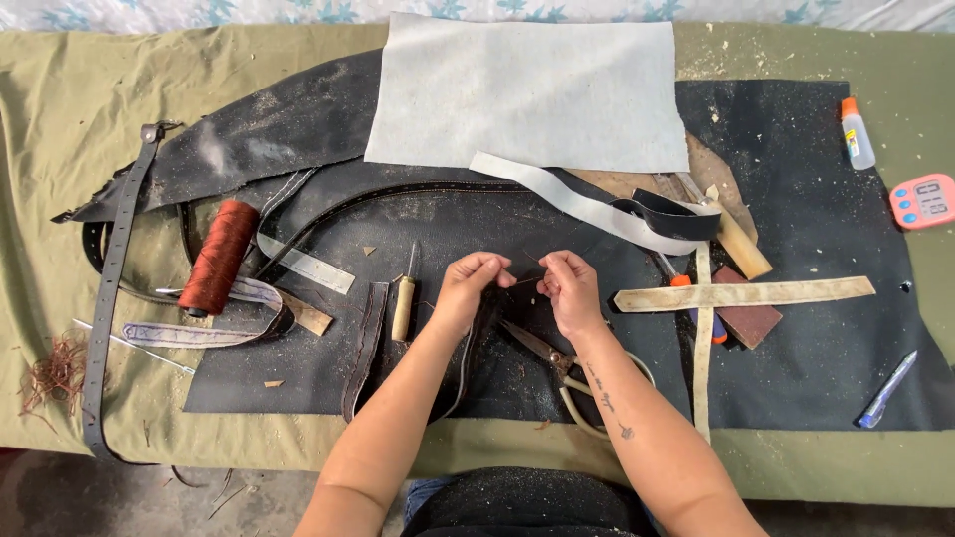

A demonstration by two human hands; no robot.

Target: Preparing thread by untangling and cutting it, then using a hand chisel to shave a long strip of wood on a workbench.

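Far left there's a tangle of reddish thread scraps (pixel 58 373) and a long dark belt strap (pixel 109 298) running near to far over the green cloth (pixel 60 119). Right of that sits a spool of rust-red thread (pixel 218 257), with a metal ruler (pixel 306 265) just beside it, and an awl with a wooden handle (pixel 403 303) lying just left of the hands.

Both forearms come up from the near edge and meet over the middle of the black leather sheet (pixel 816 229). The left hand (pixel 466 283) has its fingers curled in, thumb and forefinger pressed together on a thin thread (pixel 528 280). The right hand (pixel 570 288) is pinching the other end of the same thread, knuckles up, forearm angled in from the near right. The thread runs between the two pinches; can't tell if there's a needle on it. A dark strap (pixel 476 348) hangs under the left hand.

Scissors (pixel 557 363) lie right under the right wrist. Further right are crossed pale strips (pixel 741 293), with a pale leather piece (pixel 527 89) on the far side. A glue bottle (pixel 857 134), pink timer (pixel 923 201) and blue pen (pixel 885 390) sit out at the right edge.
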